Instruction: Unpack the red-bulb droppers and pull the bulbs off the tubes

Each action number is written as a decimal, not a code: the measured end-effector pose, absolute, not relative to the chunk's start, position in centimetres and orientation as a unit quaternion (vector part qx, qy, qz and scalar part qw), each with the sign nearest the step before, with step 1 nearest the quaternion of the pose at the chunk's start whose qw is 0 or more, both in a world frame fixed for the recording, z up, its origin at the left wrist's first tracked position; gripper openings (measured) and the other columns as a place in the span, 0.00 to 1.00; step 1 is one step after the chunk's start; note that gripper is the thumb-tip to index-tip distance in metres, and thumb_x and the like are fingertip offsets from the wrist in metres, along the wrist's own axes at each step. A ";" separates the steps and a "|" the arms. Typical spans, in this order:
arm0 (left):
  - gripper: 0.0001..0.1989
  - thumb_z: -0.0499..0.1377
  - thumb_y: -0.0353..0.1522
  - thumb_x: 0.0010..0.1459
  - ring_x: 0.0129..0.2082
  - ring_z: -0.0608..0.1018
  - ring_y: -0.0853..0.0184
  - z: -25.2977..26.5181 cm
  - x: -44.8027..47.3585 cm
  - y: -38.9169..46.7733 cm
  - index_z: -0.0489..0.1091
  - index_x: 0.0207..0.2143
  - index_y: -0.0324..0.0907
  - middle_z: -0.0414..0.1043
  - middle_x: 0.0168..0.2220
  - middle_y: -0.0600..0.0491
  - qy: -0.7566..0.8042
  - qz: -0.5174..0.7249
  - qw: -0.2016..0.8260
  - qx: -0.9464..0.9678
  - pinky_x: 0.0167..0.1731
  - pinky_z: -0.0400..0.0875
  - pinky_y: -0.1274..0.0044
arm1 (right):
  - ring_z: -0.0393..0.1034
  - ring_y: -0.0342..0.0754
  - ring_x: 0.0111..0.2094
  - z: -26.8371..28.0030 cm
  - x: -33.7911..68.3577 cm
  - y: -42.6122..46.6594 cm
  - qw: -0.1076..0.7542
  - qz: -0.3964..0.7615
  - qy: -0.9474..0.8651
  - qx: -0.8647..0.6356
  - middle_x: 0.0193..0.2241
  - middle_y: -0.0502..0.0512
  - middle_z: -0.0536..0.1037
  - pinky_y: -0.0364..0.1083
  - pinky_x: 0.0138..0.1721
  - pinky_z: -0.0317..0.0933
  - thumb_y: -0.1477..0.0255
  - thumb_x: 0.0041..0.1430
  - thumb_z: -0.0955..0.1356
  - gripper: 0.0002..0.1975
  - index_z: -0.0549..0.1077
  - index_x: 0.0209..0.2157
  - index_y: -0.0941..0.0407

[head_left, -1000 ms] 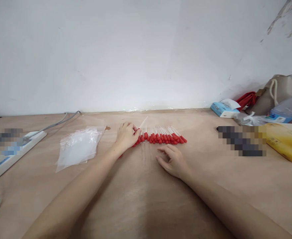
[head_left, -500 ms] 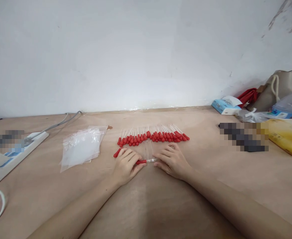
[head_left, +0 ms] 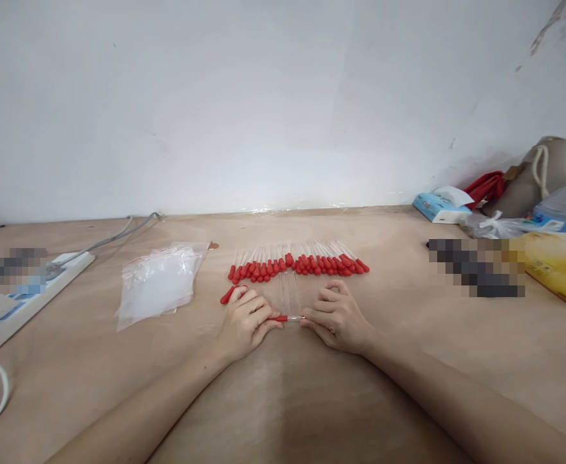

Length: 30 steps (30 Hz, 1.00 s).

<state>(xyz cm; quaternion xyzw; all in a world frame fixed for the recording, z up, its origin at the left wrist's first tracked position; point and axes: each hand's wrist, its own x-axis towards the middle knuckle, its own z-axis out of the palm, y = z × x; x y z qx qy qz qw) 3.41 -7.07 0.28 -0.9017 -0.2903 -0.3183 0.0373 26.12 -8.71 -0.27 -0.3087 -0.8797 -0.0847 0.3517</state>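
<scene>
My left hand is closed around a red rubber bulb, whose open end sticks out past the thumb and forefinger toward the right. A clear glass tube meets that end in line with it. My right hand pinches the tube between thumb and fingers. Loose clear tubes lie just beyond, between the two hands. Beside my left fingers is another red bulb, partly hidden. Further back, a row of droppers with red bulbs lies with the bulbs toward me.
Clear zip bags are piled at left, near a white power strip with a grey cable. On the right are a blue tissue pack, a yellow packet and a blurred dark object. A wall stands behind.
Both hands have come slightly nearer to me with the bulb and tube. The right fingers are more curled, and the bulb's end shows a little further right.
</scene>
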 end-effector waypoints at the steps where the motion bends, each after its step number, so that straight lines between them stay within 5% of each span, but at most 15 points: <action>1: 0.07 0.57 0.37 0.55 0.27 0.66 0.70 0.3 3.4 -7.1 0.70 0.29 0.42 0.69 0.23 0.56 -0.290 -0.318 0.034 -0.902 0.36 0.56 0.72 | 0.56 0.41 0.26 -0.3 26.1 -8.7 0.354 -0.089 -0.879 -0.306 0.18 0.46 0.70 0.47 0.39 0.47 0.71 0.57 0.63 0.06 0.71 0.29 0.55; 24: 0.05 0.56 0.31 0.56 0.29 0.68 0.69 0.8 2.9 -7.2 0.71 0.30 0.43 0.72 0.28 0.55 -0.289 -0.297 -0.029 -0.910 0.35 0.58 0.73 | 0.57 0.39 0.25 0.0 26.8 -9.2 0.380 -0.185 -0.862 -0.280 0.18 0.44 0.71 0.46 0.37 0.46 0.74 0.56 0.65 0.05 0.71 0.35 0.55; 30: 0.06 0.54 0.31 0.56 0.31 0.72 0.70 1.1 1.8 -7.1 0.71 0.33 0.42 0.70 0.31 0.52 -0.368 -0.400 -0.098 -0.834 0.31 0.66 0.79 | 0.59 0.41 0.26 -0.1 27.5 -8.6 0.380 -0.130 -0.830 -0.387 0.22 0.49 0.72 0.45 0.34 0.47 0.73 0.57 0.63 0.07 0.72 0.36 0.55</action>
